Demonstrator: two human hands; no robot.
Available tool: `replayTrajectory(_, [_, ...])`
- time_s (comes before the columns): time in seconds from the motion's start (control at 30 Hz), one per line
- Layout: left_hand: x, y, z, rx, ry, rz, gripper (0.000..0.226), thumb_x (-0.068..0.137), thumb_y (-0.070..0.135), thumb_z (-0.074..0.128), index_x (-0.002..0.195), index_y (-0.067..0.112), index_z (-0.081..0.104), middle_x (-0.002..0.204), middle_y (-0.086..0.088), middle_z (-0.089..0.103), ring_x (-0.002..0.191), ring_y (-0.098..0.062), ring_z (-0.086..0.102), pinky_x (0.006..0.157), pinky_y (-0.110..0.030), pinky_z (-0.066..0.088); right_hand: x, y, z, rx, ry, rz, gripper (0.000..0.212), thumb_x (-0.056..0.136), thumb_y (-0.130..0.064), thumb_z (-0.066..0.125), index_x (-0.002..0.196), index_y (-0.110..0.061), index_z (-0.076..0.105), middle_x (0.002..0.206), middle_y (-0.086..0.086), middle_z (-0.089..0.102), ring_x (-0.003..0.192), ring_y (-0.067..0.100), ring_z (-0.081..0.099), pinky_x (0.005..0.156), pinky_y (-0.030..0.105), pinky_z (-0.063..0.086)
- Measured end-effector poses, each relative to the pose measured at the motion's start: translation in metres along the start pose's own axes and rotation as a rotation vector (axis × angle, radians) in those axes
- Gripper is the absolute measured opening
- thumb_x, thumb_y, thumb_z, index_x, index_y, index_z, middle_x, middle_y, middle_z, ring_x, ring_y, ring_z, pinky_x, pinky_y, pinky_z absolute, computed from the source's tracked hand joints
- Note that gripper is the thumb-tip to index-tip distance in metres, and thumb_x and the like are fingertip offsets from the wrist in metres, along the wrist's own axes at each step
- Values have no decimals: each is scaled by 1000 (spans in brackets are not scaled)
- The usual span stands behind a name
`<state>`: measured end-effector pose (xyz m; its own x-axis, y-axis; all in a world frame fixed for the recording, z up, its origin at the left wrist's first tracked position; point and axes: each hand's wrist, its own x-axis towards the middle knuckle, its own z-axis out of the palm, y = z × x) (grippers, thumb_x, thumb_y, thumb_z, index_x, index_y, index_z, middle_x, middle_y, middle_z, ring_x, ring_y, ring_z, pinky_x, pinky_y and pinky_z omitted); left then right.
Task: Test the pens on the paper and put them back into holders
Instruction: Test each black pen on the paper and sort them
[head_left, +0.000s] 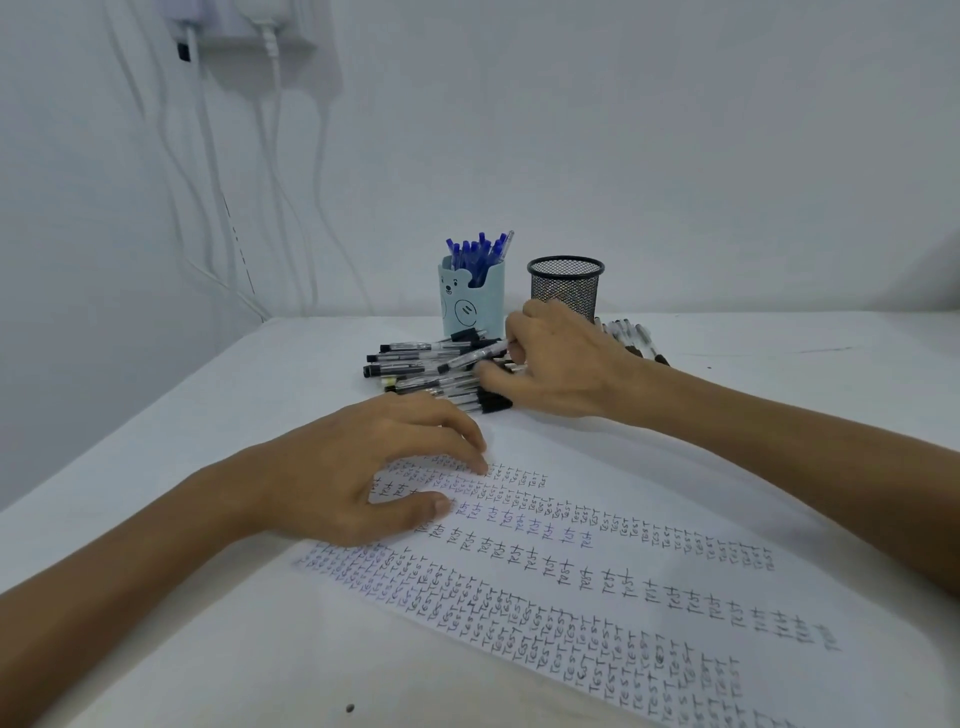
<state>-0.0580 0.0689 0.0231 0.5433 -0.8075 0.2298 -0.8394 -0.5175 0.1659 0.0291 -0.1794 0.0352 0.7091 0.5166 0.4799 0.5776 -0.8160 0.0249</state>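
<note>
My left hand (363, 467): relaxed on paper (597, 571).
My right hand (561, 358): pinching 1 black pen (470, 357) (off the pile (415, 375)).

A: Entry one. Holders?

B: Two: one pale blue bear holder (470, 306) and one black mesh holder (565, 286).

A: Pens?

B: Three groups.
- The blue pens (478, 254) in the bear holder number roughly eight, too crowded for an exact count.
- The pile of black pens (426, 366) holds a dozen or so. They overlap, so the figure is approximate.
- The far pens (631, 335) number at least four, partly hidden.
- One single pen (475, 355) is pinched in the right hand (561, 358).

A: Paper? Hands?

B: One sheet of paper (597, 587). Two hands, counting the left hand (363, 478).
</note>
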Motion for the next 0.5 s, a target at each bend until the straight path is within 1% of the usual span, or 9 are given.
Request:
replayTrajectory(0.03, [0,0,0,-1,-1,0,35,104,41,60,137,30,65,144,19,54,136,-9,53,108,-35,45,0,2,1,-4,-24,-12,52,95,-62,44,77,-13,50,80,0,51,75,22,50,70,37,42])
replayTrajectory(0.07, [0,1,0,-2,-1,1,35,104,41,61,137,30,65,144,19,54,136,-9,53,108,-36,45,0,4,1,17,-27,-53,50,98,-58,46,77,-13,49,78,-2,49,72,21,51,69,38,45])
replayTrajectory(0.13, [0,1,0,-2,-2,-2,35,104,40,61,137,29,65,144,19,55,135,-10,53,108,-36,45,0,9,2,84,13,-136,35,106,-38,47,85,-12,55,80,0,53,70,25,55,69,45,50])
replayTrajectory(0.2, [0,1,0,1,-4,-5,35,104,39,61,137,29,65,144,19,55,135,-10,53,107,-36,45,1,14,1,86,7,-125,24,109,-25,44,112,-6,59,96,9,63,81,29,61,73,44,50])
replayTrajectory(0.23, [0,1,-1,3,-4,-6,35,104,39,62,137,29,65,144,19,54,135,-11,54,107,-36,45,0,14,-2,88,-2,-97,25,109,-22,42,125,-7,53,104,10,65,85,29,61,72,43,49])
replayTrajectory(0.27, [0,1,-1,4,-5,-7,35,104,39,62,137,29,65,144,19,54,135,-11,53,107,-36,45,-2,16,-4,95,8,-92,25,109,-23,40,128,-10,50,104,8,65,85,27,59,69,41,46])
replayTrajectory(0.33, [0,1,-1,3,-11,-10,35,104,40,61,137,30,65,144,20,54,136,-10,53,108,-36,45,-7,20,-5,39,90,-129,25,103,-40,43,111,-18,50,90,-5,58,83,23,54,61,36,38])
replayTrajectory(0.43, [0,1,-1,-1,-21,-18,35,104,41,61,138,32,64,145,21,53,137,-10,52,109,-38,45,-12,19,-11,-22,86,-59,58,84,-85,39,88,-27,43,79,-17,49,79,13,48,58,30,32])
replayTrajectory(0.5, [0,1,-1,-5,-23,-21,35,104,42,60,138,33,63,145,21,53,137,-11,52,109,-40,46,-16,15,-11,-4,80,-36,64,82,-88,33,85,-25,45,78,-16,53,77,13,51,55,28,30])
